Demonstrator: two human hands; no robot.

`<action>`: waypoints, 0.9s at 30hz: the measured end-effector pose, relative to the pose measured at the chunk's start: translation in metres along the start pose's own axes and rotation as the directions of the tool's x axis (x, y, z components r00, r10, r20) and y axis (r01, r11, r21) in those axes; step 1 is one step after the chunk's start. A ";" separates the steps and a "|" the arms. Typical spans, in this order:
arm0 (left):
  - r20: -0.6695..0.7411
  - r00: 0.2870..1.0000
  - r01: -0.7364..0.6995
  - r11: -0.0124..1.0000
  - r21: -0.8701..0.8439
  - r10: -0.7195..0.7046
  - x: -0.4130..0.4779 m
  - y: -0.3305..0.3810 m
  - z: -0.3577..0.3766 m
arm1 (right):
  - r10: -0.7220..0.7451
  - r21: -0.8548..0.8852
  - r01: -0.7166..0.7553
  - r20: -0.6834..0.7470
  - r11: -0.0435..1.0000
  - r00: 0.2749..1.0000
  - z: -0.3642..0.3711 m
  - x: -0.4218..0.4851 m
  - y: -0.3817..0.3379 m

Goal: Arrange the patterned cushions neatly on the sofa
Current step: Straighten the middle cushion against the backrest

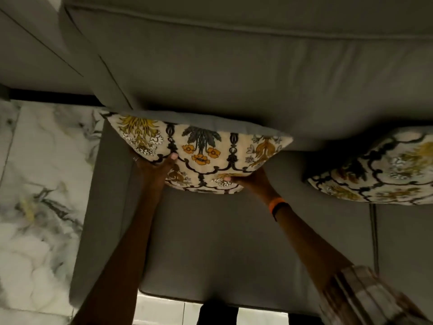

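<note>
In the head view, the person is holding a patterned cushion (199,151) against the grey sofa (234,242) backrest, at the sofa's left end. The left hand (155,168) is gripping the cushion's near-left edge, thumb on the printed face; the right hand (251,181) is clasping its near-right edge. To seat it well, the person is probably best pressing the far edge evenly into the backrest, keeping both hands level so neither corner is sagging. The cushion's long axis is running left to right along the backrest, its printed face tilting up and toward the near side. A second patterned cushion (384,170) is leaning against the backrest further right, apart from the first
</note>
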State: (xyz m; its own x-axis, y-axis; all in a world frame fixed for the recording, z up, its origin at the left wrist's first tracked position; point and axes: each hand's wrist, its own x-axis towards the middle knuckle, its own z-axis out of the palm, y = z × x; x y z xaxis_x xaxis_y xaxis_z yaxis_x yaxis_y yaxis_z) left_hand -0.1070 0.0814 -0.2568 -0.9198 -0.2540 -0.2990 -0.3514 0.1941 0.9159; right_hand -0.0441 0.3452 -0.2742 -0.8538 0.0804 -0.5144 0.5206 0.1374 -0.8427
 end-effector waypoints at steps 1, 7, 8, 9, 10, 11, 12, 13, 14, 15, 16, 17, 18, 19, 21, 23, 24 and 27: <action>0.013 1.000 0.021 1.000 0.003 -0.021 0.001 0.007 -0.001 | 0.012 -0.009 -0.012 0.006 1.000 1.000 0.000 0.004 0.000; -0.120 0.992 0.034 0.999 0.024 -0.031 -0.019 -0.007 0.001 | -0.024 0.000 0.024 -0.075 1.000 0.997 0.005 0.011 0.021; -0.116 0.990 0.084 0.996 0.002 -0.083 -0.023 -0.009 0.001 | -0.024 -0.044 0.021 -0.087 0.999 0.996 0.007 0.010 0.026; -0.103 0.987 0.121 0.992 -0.022 -0.122 -0.030 -0.014 0.008 | -0.011 -0.054 0.006 -0.084 0.998 0.996 0.005 0.009 0.034; -0.114 0.982 0.149 0.989 -0.013 -0.150 -0.037 -0.025 0.015 | 0.002 -0.083 -0.009 -0.077 0.996 0.997 0.001 0.009 0.038; -0.113 0.977 0.181 0.983 0.010 -0.179 -0.051 -0.035 0.024 | 0.015 -0.114 -0.023 -0.065 0.993 0.998 -0.005 0.007 0.047; -0.089 0.971 0.229 0.971 0.061 -0.224 -0.070 -0.042 0.033 | 0.040 -0.140 -0.048 -0.064 0.989 0.997 -0.013 -0.001 0.046; -0.049 0.962 0.273 0.953 0.130 -0.268 -0.088 -0.053 0.040 | 0.066 -0.147 -0.074 -0.058 0.986 0.996 -0.020 -0.012 0.042; 0.006 0.952 0.298 0.929 0.218 -0.307 -0.109 -0.060 0.052 | 0.106 -0.151 -0.114 -0.060 0.982 0.993 -0.032 -0.027 0.043; 0.055 0.935 0.321 0.900 0.296 -0.351 -0.130 -0.069 0.066 | 0.134 -0.155 -0.143 -0.070 0.977 0.989 -0.046 -0.041 0.050; 0.117 0.913 0.330 0.875 0.355 -0.392 -0.152 -0.073 0.084 | 0.169 -0.153 -0.182 -0.090 0.971 0.981 -0.062 -0.055 0.064; 0.187 0.888 0.317 0.855 0.410 -0.419 -0.173 -0.075 0.106 | 0.205 -0.132 -0.219 -0.115 0.967 0.972 -0.082 -0.068 0.080; 0.261 0.872 0.271 0.853 0.447 -0.413 -0.192 -0.072 0.127 | 0.239 -0.107 -0.255 -0.144 0.961 0.960 -0.103 -0.083 0.095; 0.340 0.857 0.203 0.861 0.467 -0.386 -0.211 -0.066 0.152 | 0.276 -0.073 -0.294 -0.190 0.953 0.942 -0.130 -0.098 0.110; 0.469 0.814 0.098 0.876 0.472 -0.344 -0.233 -0.054 0.201 | 0.322 0.026 -0.331 -0.317 0.943 0.892 -0.192 -0.127 0.130; 0.531 0.786 0.050 0.889 0.454 -0.315 -0.240 -0.035 0.252 | 0.338 0.177 -0.288 -0.467 0.941 0.817 -0.258 -0.148 0.142; 0.548 0.790 0.021 0.906 0.422 -0.274 -0.244 -0.022 0.280 | 0.342 0.239 -0.250 -0.533 0.938 0.774 -0.295 -0.156 0.147; 0.585 0.807 -0.051 0.978 0.200 -0.078 -0.248 0.022 0.355 | 0.267 0.212 -0.167 -0.651 0.963 0.710 -0.396 -0.161 0.163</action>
State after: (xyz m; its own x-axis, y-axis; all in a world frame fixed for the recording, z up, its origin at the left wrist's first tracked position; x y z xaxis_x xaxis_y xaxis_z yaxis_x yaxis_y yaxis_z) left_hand 0.0516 0.4854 -0.2570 -0.8172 0.3346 -0.4693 -0.3317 0.3929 0.8577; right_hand 0.1764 0.7452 -0.2657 -0.4696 0.7369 -0.4863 0.6445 -0.0903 -0.7592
